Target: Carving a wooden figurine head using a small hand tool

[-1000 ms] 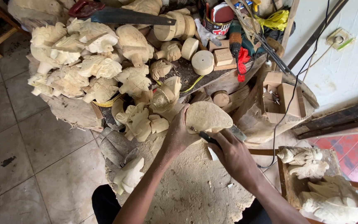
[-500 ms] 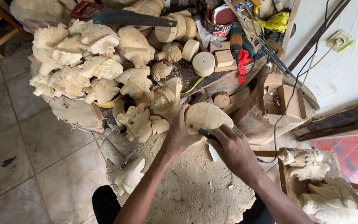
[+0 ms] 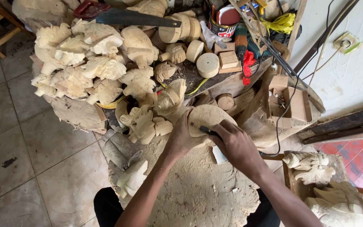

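Wooden disc sits on the dusty block, barely shifted from a second ago.
Left hand stays closed around its edge; right hand, fist-tight on a dark-handled carving tool, has crept slightly across the face.

Hands on round wood piece

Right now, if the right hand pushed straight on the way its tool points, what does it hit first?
The right hand points up-left; its dark tool already lies on the rounded wood piece, so that first. Beyond, probably the left hand.
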